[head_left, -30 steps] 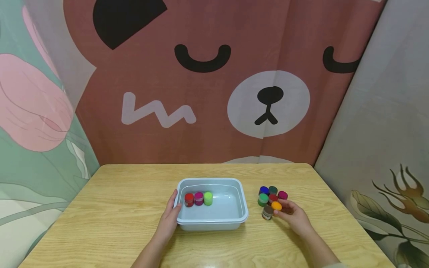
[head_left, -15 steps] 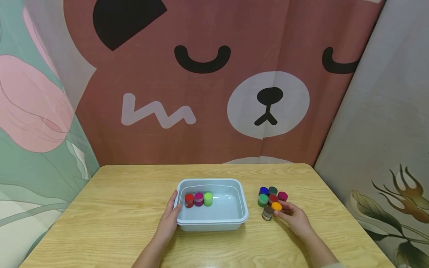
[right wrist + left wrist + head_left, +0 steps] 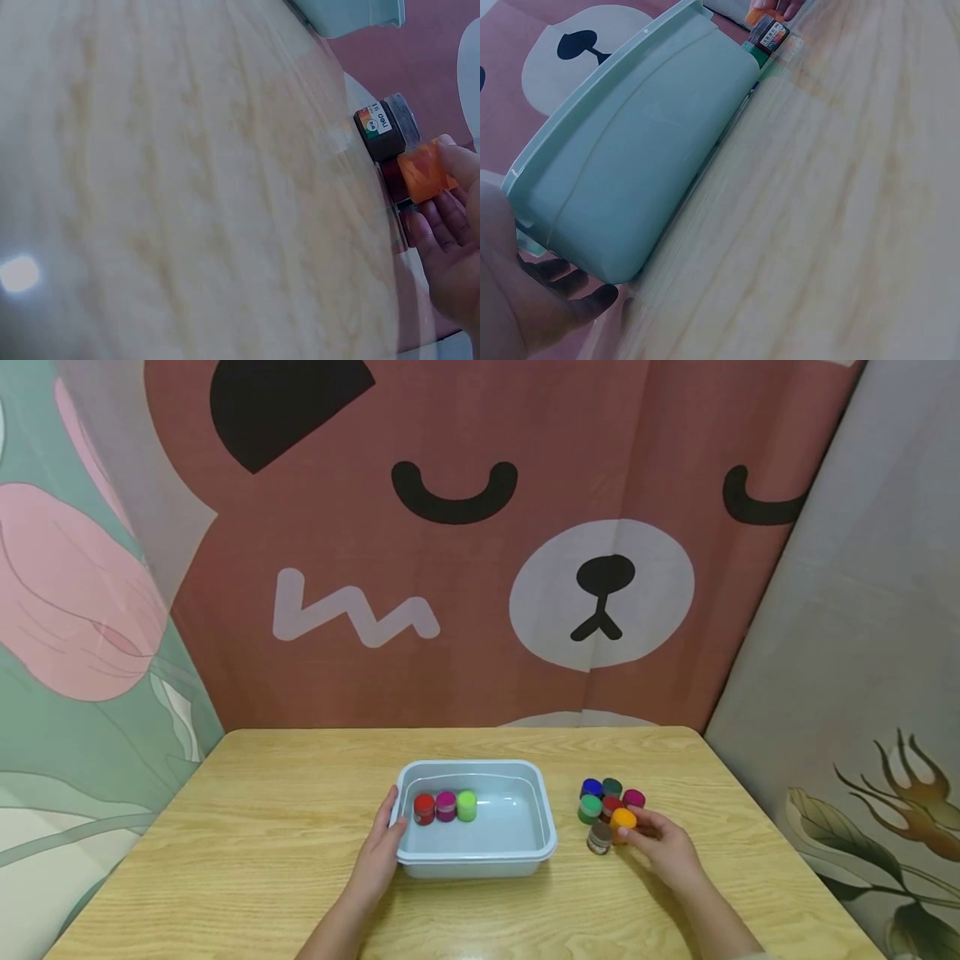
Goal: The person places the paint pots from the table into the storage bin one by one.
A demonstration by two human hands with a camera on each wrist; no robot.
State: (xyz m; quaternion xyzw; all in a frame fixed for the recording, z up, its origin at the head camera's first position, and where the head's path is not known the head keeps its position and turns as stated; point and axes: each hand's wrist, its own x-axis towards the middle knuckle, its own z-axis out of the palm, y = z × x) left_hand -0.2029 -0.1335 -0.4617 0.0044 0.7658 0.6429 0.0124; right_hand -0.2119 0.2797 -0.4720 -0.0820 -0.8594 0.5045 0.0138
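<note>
Lime jar (image 3: 467,806) in tray (image 3: 476,867) — head view only

A jar (image 3: 623,817) shows orange, a tub (image 3: 480,867) pale blue, a tabletop (image 3: 262,843) yellow wood grain, a backdrop (image 3: 345,685) reddish-brown bear print.

Up high, the head camera peers forward and down over the yellowish wood-grain table (image 3: 262,827); both wrist cameras, low and tilted, look closely along it, sharing the light-blue rectangular plastic tub (image 3: 474,867).
</note>
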